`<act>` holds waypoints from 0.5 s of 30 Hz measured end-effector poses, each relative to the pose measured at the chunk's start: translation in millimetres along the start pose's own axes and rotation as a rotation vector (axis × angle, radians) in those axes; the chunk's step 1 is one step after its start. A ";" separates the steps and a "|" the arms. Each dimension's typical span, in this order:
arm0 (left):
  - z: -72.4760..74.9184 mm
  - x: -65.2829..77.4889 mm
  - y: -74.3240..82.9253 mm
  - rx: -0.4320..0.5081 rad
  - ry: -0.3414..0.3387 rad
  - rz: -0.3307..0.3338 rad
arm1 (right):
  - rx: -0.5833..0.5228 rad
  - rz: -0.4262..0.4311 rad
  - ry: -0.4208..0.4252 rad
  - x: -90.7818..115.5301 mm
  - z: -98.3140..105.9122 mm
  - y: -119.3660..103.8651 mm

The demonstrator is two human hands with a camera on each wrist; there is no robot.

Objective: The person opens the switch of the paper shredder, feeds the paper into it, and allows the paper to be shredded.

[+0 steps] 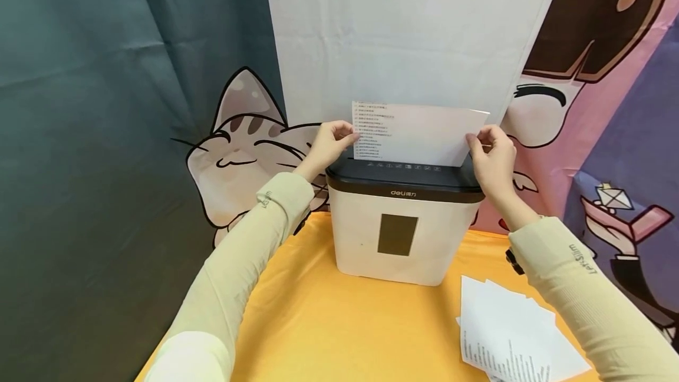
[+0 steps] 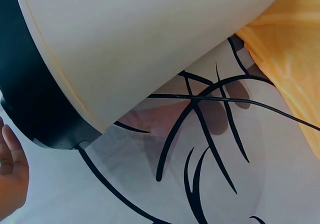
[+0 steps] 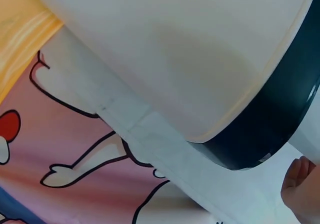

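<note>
A printed sheet of paper (image 1: 416,134) stands upright over the black top of a white paper shredder (image 1: 355,229), its lower edge at the slot. My left hand (image 1: 331,145) pinches the sheet's left edge between thumb and fingers. On the opposite side, my right hand (image 1: 494,159) pinches the right edge. In the left wrist view, the shredder (image 2: 115,49) fills the upper left, with part of the left hand (image 2: 14,176) at the frame's edge. The right wrist view has the shredder (image 3: 190,59) above and part of the right hand (image 3: 302,191) at lower right.
Several loose printed sheets (image 1: 514,329) lie overlapping at the front right, beside my right forearm. A yellow cloth (image 1: 339,329) covers the table under the shredder. Behind it hangs a curtain (image 1: 419,28) with cartoon figures.
</note>
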State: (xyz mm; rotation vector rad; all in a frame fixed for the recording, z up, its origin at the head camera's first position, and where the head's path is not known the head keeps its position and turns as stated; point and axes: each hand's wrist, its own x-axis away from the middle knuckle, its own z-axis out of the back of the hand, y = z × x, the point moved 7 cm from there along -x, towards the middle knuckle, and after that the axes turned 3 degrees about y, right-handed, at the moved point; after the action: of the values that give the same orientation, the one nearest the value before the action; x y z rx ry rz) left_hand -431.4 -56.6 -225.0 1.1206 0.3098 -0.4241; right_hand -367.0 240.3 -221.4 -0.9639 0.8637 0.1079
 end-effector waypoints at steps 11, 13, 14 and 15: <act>-2.0 -1.0 -5.5 -0.023 0.019 0.016 | 0.002 -0.018 0.023 -0.8 0.0 4.3; -2.2 -0.5 -7.8 -0.026 0.026 0.022 | 0.002 -0.020 0.019 0.4 -1.5 5.8; -2.3 -0.3 -9.3 -0.033 0.029 0.024 | 0.002 -0.019 0.014 1.0 -2.4 6.1; -2.4 0.0 -10.6 -0.039 0.034 0.024 | 0.003 -0.020 0.010 1.5 -3.2 6.4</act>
State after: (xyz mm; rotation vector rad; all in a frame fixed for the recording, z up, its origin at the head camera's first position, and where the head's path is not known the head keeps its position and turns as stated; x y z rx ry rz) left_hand -436.5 -58.4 -234.4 1.0930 0.3326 -0.3768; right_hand -370.8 241.2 -227.6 -0.9707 0.8627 0.0849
